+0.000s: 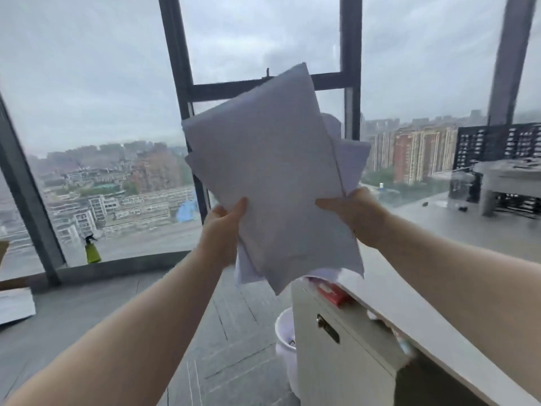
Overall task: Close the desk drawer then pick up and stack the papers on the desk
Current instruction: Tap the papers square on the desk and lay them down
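Note:
A loose bundle of white papers (272, 177) is raised in the air in front of the window, its sheets fanned and uneven. My left hand (224, 227) grips its lower left edge and my right hand (355, 213) grips its right edge, thumbs on the front sheet. Below the papers, the white desk top (409, 315) runs along the lower right. Under it the white drawer (336, 341) with a brass lock plate stands pulled out, showing a red item (332, 293) and more paper inside.
A white waste bin (285, 338) stands on the grey carpet left of the drawer. A yellow-green spray bottle (92, 250) sits on the window ledge at left. Cardboard pieces (14, 303) lie at the far left. Another grey table (503, 177) stands at far right.

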{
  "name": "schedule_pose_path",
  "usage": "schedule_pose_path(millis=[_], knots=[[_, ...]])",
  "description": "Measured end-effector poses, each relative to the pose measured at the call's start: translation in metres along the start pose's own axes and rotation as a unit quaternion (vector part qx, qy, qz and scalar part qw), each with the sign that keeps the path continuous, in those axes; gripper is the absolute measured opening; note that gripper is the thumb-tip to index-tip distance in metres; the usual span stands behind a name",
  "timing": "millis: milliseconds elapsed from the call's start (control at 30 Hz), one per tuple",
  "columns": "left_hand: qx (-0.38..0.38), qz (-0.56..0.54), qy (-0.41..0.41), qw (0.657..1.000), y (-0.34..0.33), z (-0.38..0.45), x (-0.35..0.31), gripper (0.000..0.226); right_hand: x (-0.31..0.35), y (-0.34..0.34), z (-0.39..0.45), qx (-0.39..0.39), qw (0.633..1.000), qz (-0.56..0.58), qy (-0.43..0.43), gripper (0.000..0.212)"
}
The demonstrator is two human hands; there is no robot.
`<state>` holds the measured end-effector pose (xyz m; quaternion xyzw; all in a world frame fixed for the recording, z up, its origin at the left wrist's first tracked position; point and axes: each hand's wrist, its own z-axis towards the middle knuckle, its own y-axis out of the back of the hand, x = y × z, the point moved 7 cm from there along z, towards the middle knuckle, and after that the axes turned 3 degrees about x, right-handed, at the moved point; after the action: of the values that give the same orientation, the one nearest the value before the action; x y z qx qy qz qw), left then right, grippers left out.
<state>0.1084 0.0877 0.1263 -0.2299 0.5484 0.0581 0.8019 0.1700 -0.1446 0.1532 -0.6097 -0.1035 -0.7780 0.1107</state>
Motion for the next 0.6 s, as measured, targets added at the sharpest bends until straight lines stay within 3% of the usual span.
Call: schedule_pose_path(millis=[133,233,367,600], knots=[[0.062,-0.032,-0.014,0.997,-0.09,-0.013,-0.012,0.006,0.036,0.081,-0.02,-0.054,0.998,-0.01,0.018,0.016],[0.09,-0.046,-0.011,0.995,-0.144,-0.023,0.002,0.02,0.041,0.138,-0.039,-0.1,0.995,-0.021,-0.001,0.037],[0.114,-0.043,0.002,0.993,-0.206,-0.043,0.032,0.015,0.033,0.199,-0.063,-0.132,0.991,-0.01,-0.005,0.013],[0.177,-0.024,0.031,0.983,-0.287,-0.067,0.063,0.012,0.026,0.278,-0.093,-0.182,0.983,-0.009,0.013,0.015]])
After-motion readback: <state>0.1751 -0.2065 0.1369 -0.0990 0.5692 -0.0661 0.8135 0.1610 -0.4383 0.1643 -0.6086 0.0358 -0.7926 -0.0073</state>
